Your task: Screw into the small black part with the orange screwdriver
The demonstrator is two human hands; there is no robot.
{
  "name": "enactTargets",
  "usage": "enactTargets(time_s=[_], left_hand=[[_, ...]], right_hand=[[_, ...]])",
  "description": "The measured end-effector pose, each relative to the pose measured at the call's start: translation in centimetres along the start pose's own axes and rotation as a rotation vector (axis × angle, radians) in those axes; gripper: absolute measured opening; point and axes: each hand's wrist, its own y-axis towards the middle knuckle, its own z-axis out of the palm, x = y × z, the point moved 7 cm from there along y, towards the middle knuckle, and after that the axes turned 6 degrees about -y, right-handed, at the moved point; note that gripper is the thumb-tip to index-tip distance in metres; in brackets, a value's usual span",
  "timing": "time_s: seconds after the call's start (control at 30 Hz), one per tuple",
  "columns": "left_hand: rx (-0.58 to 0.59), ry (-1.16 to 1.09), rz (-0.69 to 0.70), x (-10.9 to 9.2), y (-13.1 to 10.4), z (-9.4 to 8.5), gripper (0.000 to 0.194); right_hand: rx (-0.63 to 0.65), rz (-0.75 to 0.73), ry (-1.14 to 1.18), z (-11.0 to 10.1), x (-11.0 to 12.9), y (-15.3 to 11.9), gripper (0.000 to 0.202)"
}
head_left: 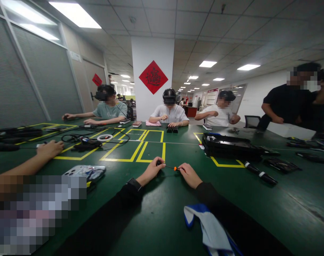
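Over the green table, my left hand (151,172) is closed round the dark, rounded end of a thin dark rod or cord (169,166); its exact kind is too small to make out. The thin part runs rightward to a small orange piece (175,168). Just beyond that piece, the fingers of my right hand (190,175) pinch the other end. A grey-white cloth with blue edges (212,227) lies by my right forearm. To the left of my left forearm is a silvery case with wires (87,172).
Yellow tape outlines (151,142) mark the green table (162,213). A black open case (231,146) and a black tube with white bands (261,173) lie right. Cables (84,140) spread at left, near another person's hand (51,148). Several people sit or stand around.
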Motion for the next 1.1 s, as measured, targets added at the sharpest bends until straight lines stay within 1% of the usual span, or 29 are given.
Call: enactTargets(time_s=[0.13, 0.23, 0.33, 0.43, 0.5, 0.6, 0.7, 0.83, 0.97, 1.1], left_hand=[[0.004, -0.004, -0.003, -0.03, -0.04, 0.02, 0.026], [-0.007, 0.004, 0.035, -0.45, -0.08, -0.08, 0.023], [-0.003, 0.01, 0.054, -0.76, -0.11, -0.11, 0.022], [-0.016, 0.017, 0.059, -0.87, -0.13, -0.28, 0.022], [-0.024, 0.015, 0.062, -0.83, -0.1, -0.36, 0.022], [-0.009, -0.006, 0.042, -0.5, -0.01, -0.22, 0.022], [-0.009, -0.027, 0.007, -0.1, 0.1, -0.07, 0.024], [-0.023, -0.029, 0.006, -0.01, 0.12, -0.06, 0.024], [-0.019, -0.013, 0.008, -0.06, 0.04, -0.11, 0.023], [-0.016, -0.011, 0.009, 0.02, 0.07, -0.17, 0.024]], right_hand=[[-0.015, -0.005, 0.011, -0.22, 0.2, -0.27, 0.013], [-0.015, 0.007, 0.03, -0.26, 0.21, -0.42, 0.017], [-0.018, 0.033, 0.035, -0.24, 0.03, -0.27, 0.016], [-0.011, 0.018, 0.007, -0.18, 0.15, -0.01, 0.021], [-0.004, -0.005, -0.01, -0.18, 0.36, 0.01, 0.021], [-0.01, -0.013, -0.002, -0.32, 0.54, -0.21, 0.011], [-0.013, 0.005, 0.019, -0.39, 0.52, -0.44, 0.014], [-0.014, 0.031, 0.021, -0.34, 0.34, -0.3, 0.014], [-0.01, 0.014, -0.001, -0.32, 0.32, -0.04, 0.019], [-0.023, 0.004, 0.01, -0.52, 0.41, -0.24, 0.01]])
